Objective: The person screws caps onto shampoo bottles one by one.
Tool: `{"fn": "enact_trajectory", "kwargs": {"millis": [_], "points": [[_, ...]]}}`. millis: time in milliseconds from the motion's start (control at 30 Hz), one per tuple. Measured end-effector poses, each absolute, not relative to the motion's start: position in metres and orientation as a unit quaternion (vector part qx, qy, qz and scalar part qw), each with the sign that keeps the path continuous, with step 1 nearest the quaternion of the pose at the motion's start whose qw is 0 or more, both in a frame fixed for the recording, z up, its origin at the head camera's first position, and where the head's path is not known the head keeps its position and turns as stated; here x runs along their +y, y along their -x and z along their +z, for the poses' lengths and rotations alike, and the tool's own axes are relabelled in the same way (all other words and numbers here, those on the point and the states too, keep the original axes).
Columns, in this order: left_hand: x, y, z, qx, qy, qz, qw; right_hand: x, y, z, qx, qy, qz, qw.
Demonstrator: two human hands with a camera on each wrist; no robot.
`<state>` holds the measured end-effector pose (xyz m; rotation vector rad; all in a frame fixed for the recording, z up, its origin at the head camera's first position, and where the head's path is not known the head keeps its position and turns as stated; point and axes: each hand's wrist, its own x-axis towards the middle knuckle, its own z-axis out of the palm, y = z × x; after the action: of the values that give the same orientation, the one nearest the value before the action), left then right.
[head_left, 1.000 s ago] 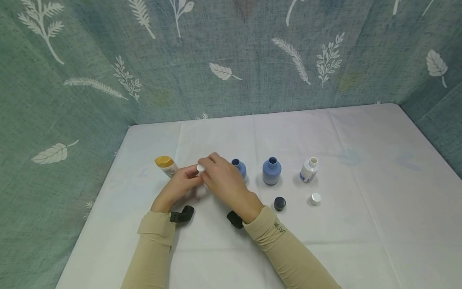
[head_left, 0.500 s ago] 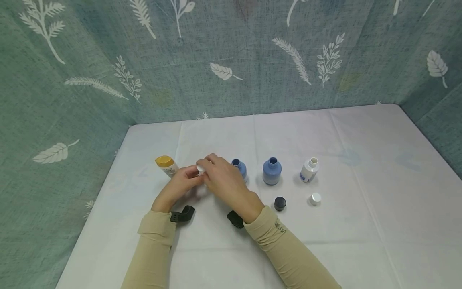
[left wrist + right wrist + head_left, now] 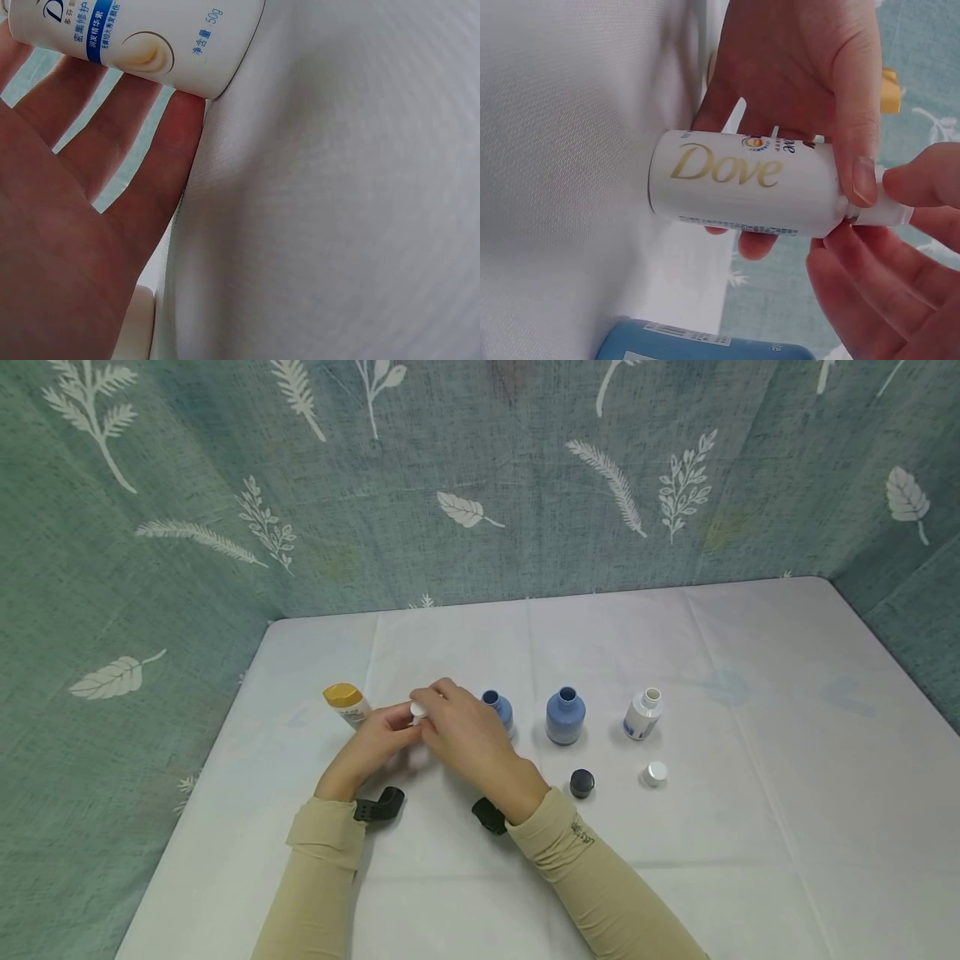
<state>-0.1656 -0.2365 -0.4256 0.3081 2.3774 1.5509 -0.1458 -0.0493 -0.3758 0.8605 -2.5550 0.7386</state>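
White bottle (image 3: 742, 184) is standing upright at the tablecloth (image 3: 675, 877); my left hand (image 3: 372, 742) is gripping it, my right hand (image 3: 472, 739) is pinching its cap (image 3: 881, 214). Cap-turning is seemingly the step; next move is calling for steady left bracing.

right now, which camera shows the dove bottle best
The right wrist view: the Dove bottle shows nearly whole, its logo readable. The left wrist view crops it at the top; the head view shows little beyond its white cap.
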Motion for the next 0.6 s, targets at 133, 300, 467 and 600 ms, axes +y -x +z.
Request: {"fn": "enact_trajectory", "kwargs": {"millis": [133, 300, 467, 600], "points": [[-0.236, 0.165, -0.425, 0.830, -0.102, 0.531, 0.139, -0.050, 0.146, -0.374, -0.908, -0.303, 0.242, 0.162], [-0.237, 0.165, -0.425, 0.833, -0.106, 0.524, 0.139, -0.050, 0.145, -0.373, -0.912, -0.302, 0.235, 0.151], [-0.236, 0.164, -0.424, 0.828, -0.113, 0.531, 0.140, -0.050, 0.144, -0.373, -0.914, -0.298, 0.236, 0.140], [-0.230, 0.159, -0.410, 0.817, -0.108, 0.546, 0.148, -0.050, 0.145, -0.373, -0.910, -0.297, 0.249, 0.145]]}}
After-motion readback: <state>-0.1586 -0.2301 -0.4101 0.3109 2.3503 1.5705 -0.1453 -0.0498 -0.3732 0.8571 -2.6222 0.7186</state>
